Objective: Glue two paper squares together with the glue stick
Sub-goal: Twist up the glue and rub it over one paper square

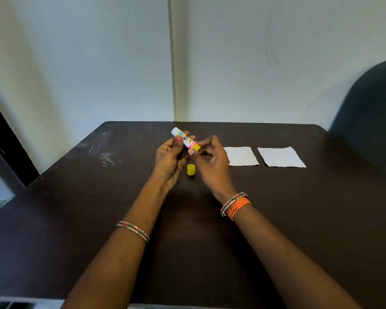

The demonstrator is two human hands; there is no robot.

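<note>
Holding the glue stick above the tabletop, the left hand curls its fingers round the barrel, long axis slanting far-left to near-right; the right hand pinches the yellow base end; the yellow cap stands just below; both paper squares lie flat to the right, nearer the right hand, nothing between.

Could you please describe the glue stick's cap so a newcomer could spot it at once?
On the dark table, look just below the two hands holding the glue stick. The cap stands there alone: small, yellow, cylindrical.
</note>
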